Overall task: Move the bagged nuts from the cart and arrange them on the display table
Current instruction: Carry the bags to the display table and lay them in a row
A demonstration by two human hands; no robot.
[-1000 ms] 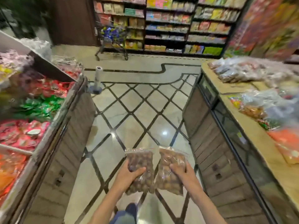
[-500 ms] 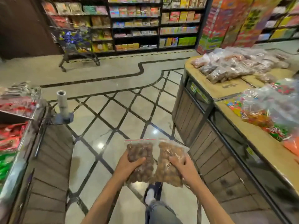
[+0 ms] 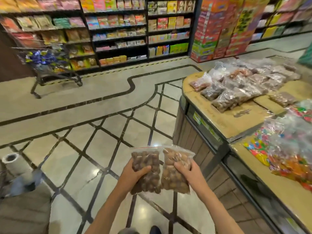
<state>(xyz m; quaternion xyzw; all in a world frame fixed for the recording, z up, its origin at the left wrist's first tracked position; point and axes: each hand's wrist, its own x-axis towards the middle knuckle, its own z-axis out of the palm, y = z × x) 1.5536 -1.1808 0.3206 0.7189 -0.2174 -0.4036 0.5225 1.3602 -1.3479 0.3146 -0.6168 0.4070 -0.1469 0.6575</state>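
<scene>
two nut bags, dark bag [image 3: 146,169] in left hand [image 3: 133,174], lighter bag [image 3: 175,173] in right hand [image 3: 190,173], fingers gripping each.

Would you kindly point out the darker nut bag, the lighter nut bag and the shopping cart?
darker nut bag [image 3: 148,159]: head view, upper middle, above the thumb.
lighter nut bag [image 3: 172,178]: head view, its middle.
shopping cart [image 3: 50,68]: head view, basket side.

Both arms extended forward — each hand gripping a bag.
Left hand [image 3: 135,173] thumb over dark nut bag [image 3: 146,169]; right hand [image 3: 190,173] clasps lighter nut bag [image 3: 173,171] beside it.
</scene>
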